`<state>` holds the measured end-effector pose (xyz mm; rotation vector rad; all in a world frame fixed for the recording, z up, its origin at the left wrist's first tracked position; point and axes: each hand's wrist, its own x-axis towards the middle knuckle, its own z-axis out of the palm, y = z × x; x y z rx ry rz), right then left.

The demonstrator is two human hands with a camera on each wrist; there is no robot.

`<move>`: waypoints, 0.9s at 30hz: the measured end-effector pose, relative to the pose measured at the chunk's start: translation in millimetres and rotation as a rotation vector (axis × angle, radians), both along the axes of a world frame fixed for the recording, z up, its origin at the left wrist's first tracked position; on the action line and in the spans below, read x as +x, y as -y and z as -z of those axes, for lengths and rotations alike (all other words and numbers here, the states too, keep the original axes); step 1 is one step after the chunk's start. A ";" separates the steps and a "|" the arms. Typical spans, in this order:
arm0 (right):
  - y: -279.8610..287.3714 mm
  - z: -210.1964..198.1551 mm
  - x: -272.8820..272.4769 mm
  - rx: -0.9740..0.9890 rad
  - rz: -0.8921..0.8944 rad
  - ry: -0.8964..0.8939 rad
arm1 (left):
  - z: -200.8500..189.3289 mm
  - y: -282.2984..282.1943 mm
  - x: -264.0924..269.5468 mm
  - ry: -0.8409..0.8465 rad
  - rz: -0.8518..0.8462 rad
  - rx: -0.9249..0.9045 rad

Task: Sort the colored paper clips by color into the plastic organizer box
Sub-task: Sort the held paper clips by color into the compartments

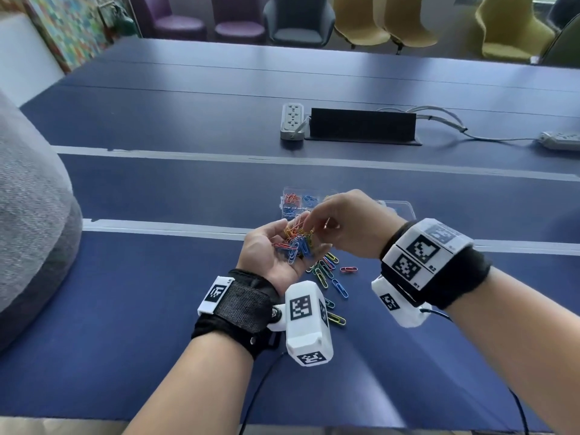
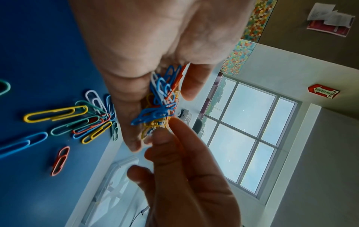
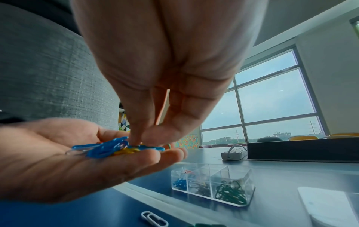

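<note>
My left hand (image 1: pixel 282 243) lies palm up above the blue table, carrying a heap of mixed paper clips (image 1: pixel 299 243), mostly blue, yellow and red. My right hand (image 1: pixel 310 222) reaches down into the heap (image 3: pixel 108 149), its thumb and forefinger tips (image 3: pixel 139 141) pinching a clip; I cannot tell its colour. The clear organizer box (image 3: pixel 213 184) stands just beyond the hands, with blue and green clips in separate compartments. In the head view the right hand partly hides the box (image 1: pixel 292 200). Several loose clips (image 1: pixel 329 271) lie on the table under the hands.
The box's clear lid (image 1: pixel 398 208) lies to the right of it. A white power strip (image 1: pixel 292 120) and a black cable box (image 1: pixel 362 125) sit farther back. A grey upholstered seat (image 1: pixel 31 199) bulges in at the left. One white clip (image 3: pixel 154 220) lies near.
</note>
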<state>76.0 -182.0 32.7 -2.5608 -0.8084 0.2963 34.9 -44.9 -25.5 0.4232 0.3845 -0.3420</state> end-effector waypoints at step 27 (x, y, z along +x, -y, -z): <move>-3.7 1.2 -7.1 0.028 0.093 -0.004 | 1.4 8.5 2.4 -0.046 -0.088 -0.005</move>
